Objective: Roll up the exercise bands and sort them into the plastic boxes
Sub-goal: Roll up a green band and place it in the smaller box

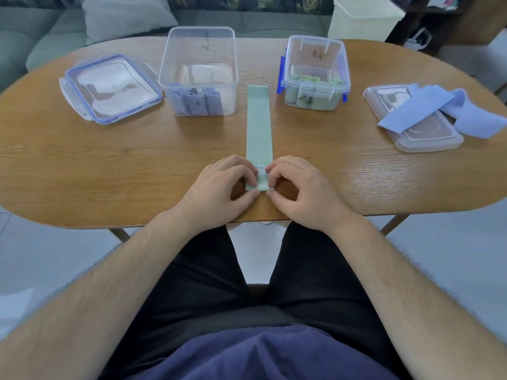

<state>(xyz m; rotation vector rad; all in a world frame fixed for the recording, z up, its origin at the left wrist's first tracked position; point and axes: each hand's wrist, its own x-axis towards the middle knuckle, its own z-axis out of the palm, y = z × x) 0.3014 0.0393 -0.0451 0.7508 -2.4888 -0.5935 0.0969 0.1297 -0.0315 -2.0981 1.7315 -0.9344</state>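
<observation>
While pinching the near end of the green band [258,127] with left hand [219,187] and right hand [301,190] curled on it, keep its length flat on the table [109,160] ahead of both, roll tight and square, bound for the box [314,39] beyond the right hand.

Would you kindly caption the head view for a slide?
Left hand and right hand pinch the near end of a flat pale-green exercise band on the oval wooden table.

I'm seeing an oval wooden table [82,165] on a pale floor [452,256] — grey-green sofa [27,34] with a cushion [123,15] right behind it, cream bin [365,17] at the far right.
</observation>
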